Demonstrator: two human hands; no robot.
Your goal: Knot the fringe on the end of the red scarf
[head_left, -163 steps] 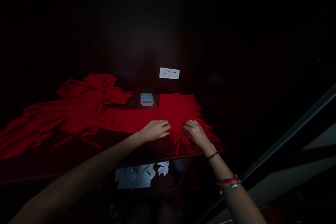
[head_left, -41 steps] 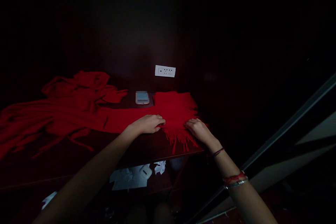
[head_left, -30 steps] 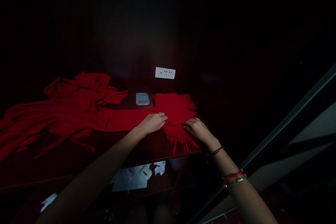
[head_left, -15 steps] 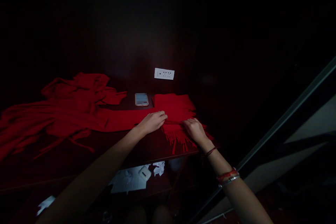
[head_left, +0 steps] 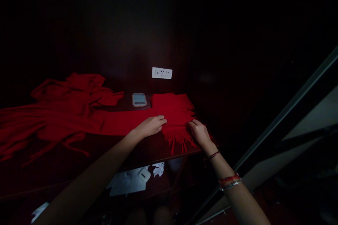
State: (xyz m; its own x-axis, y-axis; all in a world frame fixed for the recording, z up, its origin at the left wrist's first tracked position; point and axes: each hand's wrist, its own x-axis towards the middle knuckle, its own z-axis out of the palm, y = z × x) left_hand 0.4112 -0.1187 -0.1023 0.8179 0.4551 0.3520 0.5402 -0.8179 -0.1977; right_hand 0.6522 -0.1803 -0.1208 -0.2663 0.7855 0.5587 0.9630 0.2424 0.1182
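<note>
A red fringed scarf (head_left: 121, 121) lies along the dark wooden shelf, with folded layers at its right end and its left part running into a rumpled heap. My left hand (head_left: 151, 126), a ring on one finger, is closed on the near edge of the folded part. At the right end, beside the fringe, my right hand (head_left: 199, 132) pinches the scarf's edge. Loose tassels hang toward the shelf's front edge between the hands. Bracelets circle my right wrist and forearm. My fingertips are partly hidden from view.
Behind the scarf lies a phone (head_left: 139, 100), below a white wall socket (head_left: 162, 73). A lower shelf holds papers (head_left: 128, 182), a white earbud case (head_left: 144, 174) and crumpled paper (head_left: 158, 169). More bunched red cloth (head_left: 76, 86) lies at the back left.
My right hand has moved slightly right, and the scarf's top layer now lies flatter and nearer the front. My left hand stays on the edge. The whole view has shifted a little.
</note>
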